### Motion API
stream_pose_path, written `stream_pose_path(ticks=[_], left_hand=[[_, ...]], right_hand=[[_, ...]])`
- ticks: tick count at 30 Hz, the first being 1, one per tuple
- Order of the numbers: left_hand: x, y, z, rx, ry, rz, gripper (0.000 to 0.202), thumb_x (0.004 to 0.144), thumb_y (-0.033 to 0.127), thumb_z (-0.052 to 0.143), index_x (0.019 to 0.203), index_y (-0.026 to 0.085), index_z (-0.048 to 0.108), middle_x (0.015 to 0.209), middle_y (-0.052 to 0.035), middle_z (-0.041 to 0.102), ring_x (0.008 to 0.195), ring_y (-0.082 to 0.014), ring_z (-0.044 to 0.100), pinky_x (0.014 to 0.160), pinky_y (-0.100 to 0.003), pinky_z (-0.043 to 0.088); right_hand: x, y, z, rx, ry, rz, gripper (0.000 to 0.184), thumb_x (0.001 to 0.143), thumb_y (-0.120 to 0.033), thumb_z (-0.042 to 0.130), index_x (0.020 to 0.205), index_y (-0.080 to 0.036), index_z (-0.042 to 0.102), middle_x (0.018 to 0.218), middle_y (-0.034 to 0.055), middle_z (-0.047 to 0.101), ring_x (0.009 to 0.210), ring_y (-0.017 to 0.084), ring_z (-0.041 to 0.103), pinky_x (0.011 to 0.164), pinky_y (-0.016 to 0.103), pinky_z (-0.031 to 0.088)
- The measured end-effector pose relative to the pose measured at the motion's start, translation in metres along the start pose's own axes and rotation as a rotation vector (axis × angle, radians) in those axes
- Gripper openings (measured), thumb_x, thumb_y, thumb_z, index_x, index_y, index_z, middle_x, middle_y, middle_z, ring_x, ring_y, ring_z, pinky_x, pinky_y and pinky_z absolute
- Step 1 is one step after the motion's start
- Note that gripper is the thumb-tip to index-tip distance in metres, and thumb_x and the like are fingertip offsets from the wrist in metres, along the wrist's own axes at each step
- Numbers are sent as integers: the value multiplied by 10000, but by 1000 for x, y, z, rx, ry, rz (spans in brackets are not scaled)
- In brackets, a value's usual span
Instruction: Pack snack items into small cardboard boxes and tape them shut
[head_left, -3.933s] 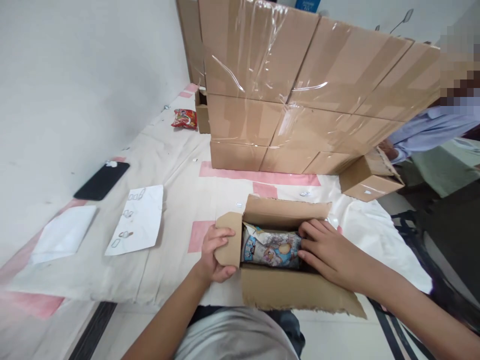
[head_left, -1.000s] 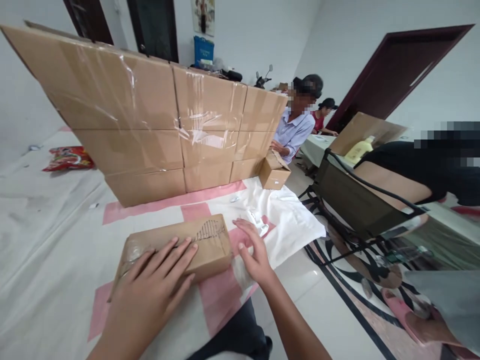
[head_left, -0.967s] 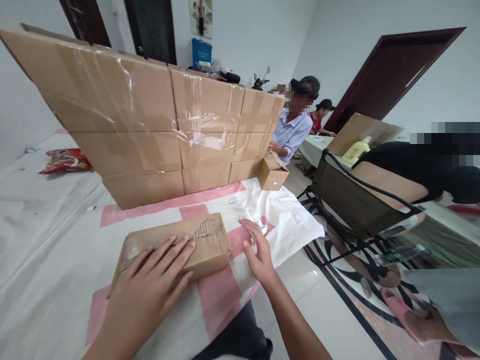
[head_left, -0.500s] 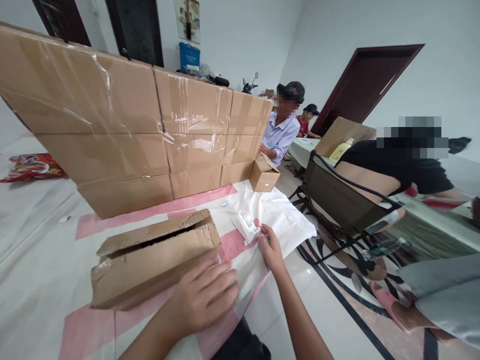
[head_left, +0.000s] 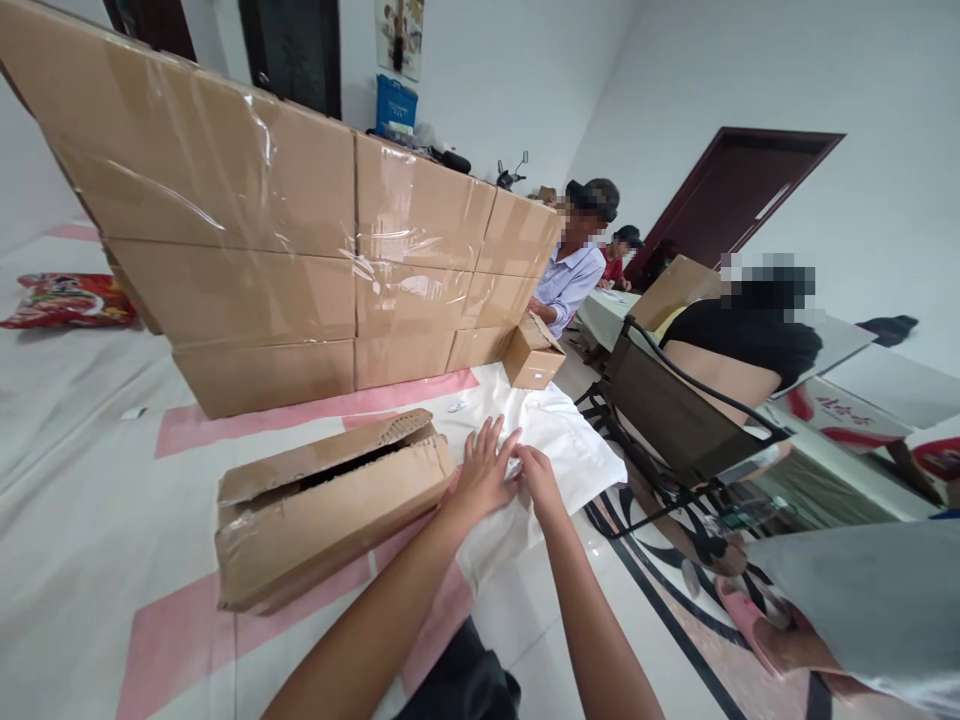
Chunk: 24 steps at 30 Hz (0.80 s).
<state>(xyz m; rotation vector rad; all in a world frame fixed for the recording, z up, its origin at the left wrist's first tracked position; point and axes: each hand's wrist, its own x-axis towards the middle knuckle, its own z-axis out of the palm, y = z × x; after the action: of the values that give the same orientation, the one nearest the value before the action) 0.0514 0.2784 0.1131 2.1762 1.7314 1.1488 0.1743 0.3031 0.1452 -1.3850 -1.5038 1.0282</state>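
A brown cardboard box (head_left: pixel 330 510) lies on the white and pink cloth (head_left: pixel 570 450) in front of me, its top flap ajar with a dark gap. My left hand (head_left: pixel 484 470) lies just past the box's right end with its fingers spread flat on the cloth. My right hand (head_left: pixel 536 478) is beside it, touching it, fingers curled on a small white object (head_left: pixel 514 466) that is mostly hidden between the two hands.
A wall of taped cartons (head_left: pixel 300 230) stands behind the box, with a small carton (head_left: pixel 532 352) at its right end. A red snack packet (head_left: pixel 67 300) lies far left. A seated person in a light blue shirt (head_left: pixel 566 280) and another on a dark chair (head_left: pixel 675 410) are to the right.
My left hand left the box's front and moved right to meet my right hand over the white object. The box, pressed flat a second ago, now has its flap ajar.
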Motion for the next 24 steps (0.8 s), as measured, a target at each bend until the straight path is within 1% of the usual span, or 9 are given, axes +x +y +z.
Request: stream_pose_path(ticks=[2,4,7,11,15,19,24], left_hand=[[-2,-5,2,22,26,-44,813,834,353,713,1547,260,334,1687,-161,204,1560,-388,166,1202,-638,218],[-6,-10,-1,-4,21,-78,879,819,423,744,1558,227,310,1677,-199,205,1540,-385,227,1186,-618,251],[-7,-17,-7,-53,-18,-78,962,773,435,791,1561,193,295,1643,-234,255,1485,-381,331,1155,-580,302],[-5,-19,-10,-58,-11,-67,978,740,413,815,1556,214,313,1599,-214,332,1442,-389,370,1147,-569,295],[-3,-20,-8,-76,-10,-74,983,736,437,810,1557,231,310,1588,-194,351,1432,-384,369,1140,-571,291],[-2,-20,-8,-89,-24,-98,984,721,440,815,1551,245,325,1584,-181,359,1426,-396,369,1139,-581,287],[-1,-19,-13,-100,-54,-107,999,700,469,826,1542,231,345,1585,-188,356,1416,-397,375,1133,-585,278]], right_hand=[[4,-3,0,-18,-19,31,401,764,-553,607,699,-166,693,718,38,659,696,196,571,657,302,420],[9,-4,0,-40,-38,66,396,765,-542,627,652,-166,677,666,25,635,661,189,566,629,302,408],[15,-2,1,-78,-53,100,393,829,-513,658,624,-180,619,594,-24,566,597,148,527,611,284,401],[18,0,2,-118,-83,116,453,919,-507,660,630,-179,539,582,-61,505,565,116,499,606,260,419],[17,-3,2,-137,-131,131,442,931,-493,656,647,-174,541,599,-60,510,567,112,499,601,255,420],[13,-8,4,-139,-138,130,417,895,-500,663,648,-186,544,593,-56,512,568,119,488,606,263,399],[7,-14,5,-132,-89,95,423,764,-563,625,558,-217,496,544,-35,482,595,156,464,614,300,350]])
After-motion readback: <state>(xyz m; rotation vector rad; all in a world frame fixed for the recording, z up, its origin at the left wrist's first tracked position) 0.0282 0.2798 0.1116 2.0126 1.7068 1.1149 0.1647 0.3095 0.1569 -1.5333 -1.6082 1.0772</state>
